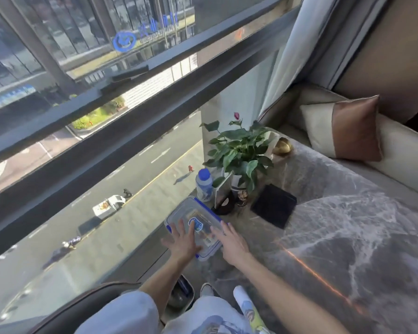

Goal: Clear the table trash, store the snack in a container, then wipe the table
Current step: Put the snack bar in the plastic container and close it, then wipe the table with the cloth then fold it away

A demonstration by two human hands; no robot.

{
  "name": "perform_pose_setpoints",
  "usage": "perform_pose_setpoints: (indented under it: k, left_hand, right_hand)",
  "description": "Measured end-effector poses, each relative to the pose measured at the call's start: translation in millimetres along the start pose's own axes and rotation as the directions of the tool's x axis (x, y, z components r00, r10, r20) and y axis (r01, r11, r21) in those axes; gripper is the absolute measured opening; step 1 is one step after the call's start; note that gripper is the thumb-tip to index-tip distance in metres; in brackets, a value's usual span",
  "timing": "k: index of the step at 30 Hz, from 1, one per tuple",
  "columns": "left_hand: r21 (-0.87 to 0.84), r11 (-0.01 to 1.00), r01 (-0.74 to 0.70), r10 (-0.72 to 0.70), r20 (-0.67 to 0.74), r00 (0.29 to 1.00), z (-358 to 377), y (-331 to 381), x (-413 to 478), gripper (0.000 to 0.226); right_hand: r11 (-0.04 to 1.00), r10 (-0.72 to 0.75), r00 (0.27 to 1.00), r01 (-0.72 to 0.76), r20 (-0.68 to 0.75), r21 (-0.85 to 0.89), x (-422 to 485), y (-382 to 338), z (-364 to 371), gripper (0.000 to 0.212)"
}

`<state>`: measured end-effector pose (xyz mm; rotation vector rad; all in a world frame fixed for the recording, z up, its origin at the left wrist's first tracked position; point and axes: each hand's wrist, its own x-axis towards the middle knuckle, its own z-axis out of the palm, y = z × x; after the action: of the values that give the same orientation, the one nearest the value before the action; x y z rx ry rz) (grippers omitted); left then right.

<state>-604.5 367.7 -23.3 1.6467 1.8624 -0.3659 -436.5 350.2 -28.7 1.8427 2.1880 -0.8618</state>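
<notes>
Right now my left hand [182, 239] lies flat, fingers spread, on the lid of the one clear container [194, 226] with blue clips, while my right hand [229, 242] rests open at its right edge. It sits at the marble table [323, 237] edge by the window, one snack packet inside, one bottle [204, 185] and one potted plant [239, 153] beyond.

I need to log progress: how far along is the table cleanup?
Snack packet looks stored inside the clear container. In hand: left hand and right hand rest flat on its lid, apparently pressing it shut. No loose trash shows on the marble table. Wiping remains; no cloth is visible.
</notes>
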Motion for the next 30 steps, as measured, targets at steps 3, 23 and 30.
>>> perform_pose_setpoints:
  k: [3, 23, 30]
  left_hand:
    - [0.086, 0.993, -0.077, 0.084, -0.09, 0.992, 3, 27, -17, 0.065]
    - [0.086, 0.961, -0.264, 0.261, 0.042, 0.964, 93, 222, -81, 0.044]
    - [-0.342, 0.939, -0.033, 0.021, -0.039, 0.999, 41, 230, -3, 0.03]
  right_hand:
    - [0.977, 0.054, 0.981, -0.013, -0.187, 0.215, -33, 31, -1, 0.062]
    - [0.829, 0.528, 0.84, -0.477, -0.127, 0.292, -259, 259, 46, 0.069]
    - [0.825, 0.478, 0.872, -0.403, -0.107, 0.396, -162, 247, 6, 0.064]
